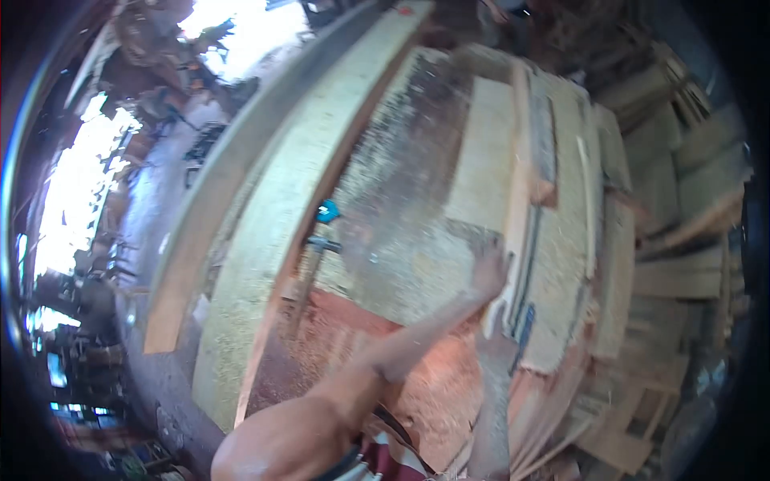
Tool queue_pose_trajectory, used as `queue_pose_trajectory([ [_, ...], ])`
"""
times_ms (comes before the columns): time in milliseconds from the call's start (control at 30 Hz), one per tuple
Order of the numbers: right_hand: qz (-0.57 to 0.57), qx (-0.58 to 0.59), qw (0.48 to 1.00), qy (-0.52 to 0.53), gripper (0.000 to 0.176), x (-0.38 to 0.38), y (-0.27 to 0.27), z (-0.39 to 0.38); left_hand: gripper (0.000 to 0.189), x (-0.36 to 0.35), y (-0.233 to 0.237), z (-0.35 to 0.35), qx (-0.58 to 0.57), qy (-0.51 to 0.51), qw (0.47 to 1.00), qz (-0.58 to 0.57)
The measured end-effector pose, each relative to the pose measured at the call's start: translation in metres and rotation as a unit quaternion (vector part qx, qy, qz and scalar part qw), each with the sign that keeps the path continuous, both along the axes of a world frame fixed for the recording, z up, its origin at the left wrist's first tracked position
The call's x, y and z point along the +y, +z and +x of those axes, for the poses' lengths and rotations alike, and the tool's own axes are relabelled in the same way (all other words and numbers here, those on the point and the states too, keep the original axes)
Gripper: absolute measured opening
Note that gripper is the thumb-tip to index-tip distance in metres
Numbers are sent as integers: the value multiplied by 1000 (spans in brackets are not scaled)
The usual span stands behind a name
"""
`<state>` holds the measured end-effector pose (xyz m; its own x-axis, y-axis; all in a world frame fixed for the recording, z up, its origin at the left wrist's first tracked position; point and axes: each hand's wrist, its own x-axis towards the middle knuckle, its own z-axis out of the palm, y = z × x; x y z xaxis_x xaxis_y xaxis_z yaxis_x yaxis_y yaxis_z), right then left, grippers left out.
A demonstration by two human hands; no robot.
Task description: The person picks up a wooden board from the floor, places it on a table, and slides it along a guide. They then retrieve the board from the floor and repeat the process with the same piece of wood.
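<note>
A long, narrow wooden strip [520, 184] runs away from me along the right side of the workbench. My left hand [488, 271] is at the strip's left edge, beside the near end of a pale flat board [483, 152], its fingers closed against the strip. Nearer to my body, my right hand [497, 349] is closed round the strip's near end. A slim blue tool [524, 325] lies just right of it; its kind is not clear. Blur hides the exact finger contact.
Left of centre lies a hammer [321, 244], with a turquoise object [327, 211] beyond it. A long thick plank [281, 192] spans the left side. Reddish sawdust [441, 369] covers the near area. A short wood block [544, 191] sits right of the strip; stacked boards [674, 272] stand further right.
</note>
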<state>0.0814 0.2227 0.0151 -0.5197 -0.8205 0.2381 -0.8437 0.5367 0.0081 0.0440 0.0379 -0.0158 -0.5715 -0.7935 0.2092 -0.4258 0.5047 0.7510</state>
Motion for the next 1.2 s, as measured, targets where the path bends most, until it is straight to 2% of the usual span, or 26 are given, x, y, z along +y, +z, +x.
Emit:
queue_pose_trajectory([
  [67, 16, -192, 979, -63, 87, -11, 19, 2, 59, -6, 7, -1, -7, -46, 998, 30],
  [100, 41, -226, 970, -78, 85, -16, 32, -1, 60, -9, 4, -6, -15, -48, 998, 24],
  [200, 40, -230, 971, -60, 89, -19, 15, -17, 61, -18, -4, -14, -39, -65, 997, 16],
  [267, -20, -166, 986, -24, 96, -16, -15, -25, 61, -25, 1, -16, -61, -76, 995, 6],
  [300, -33, -155, 987, -26, 99, -18, -19, -26, 60, -28, -30, -29, -112, -81, 989, -60],
  [400, 19, -225, 972, -61, 98, -33, -1, -31, 59, -35, -7, -33, -74, -65, 995, 19],
  [533, 28, -222, 971, -78, 93, -46, 1, -39, 55, -47, -4, -37, -84, -83, 991, -62],
  [667, 63, -291, 949, -100, 88, -62, 34, -41, 54, -55, -1, -44, -67, -73, 995, -29],
  [733, 61, -289, 950, -100, 91, -65, 36, -45, 54, -58, 2, -50, -38, -56, 998, 1],
  [833, 23, -265, 961, -76, 91, -68, 30, -51, 55, -63, 3, -56, -63, -62, 996, -18],
  [933, 25, -225, 972, -69, 90, -74, 29, -55, 57, -72, 3, -59, -159, -102, 978, -94],
  [1033, 72, -319, 939, -102, 90, -85, 55, -59, 55, -74, 3, -67, -89, -61, 994, -16],
  [1133, 45, -262, 961, -79, 91, -89, 40, -64, 55, -82, 1, -73, -102, -63, 992, -36],
  [1200, 41, -264, 961, -75, 90, -90, 38, -69, 58, -86, 1, -77, -117, -73, 990, -11],
])
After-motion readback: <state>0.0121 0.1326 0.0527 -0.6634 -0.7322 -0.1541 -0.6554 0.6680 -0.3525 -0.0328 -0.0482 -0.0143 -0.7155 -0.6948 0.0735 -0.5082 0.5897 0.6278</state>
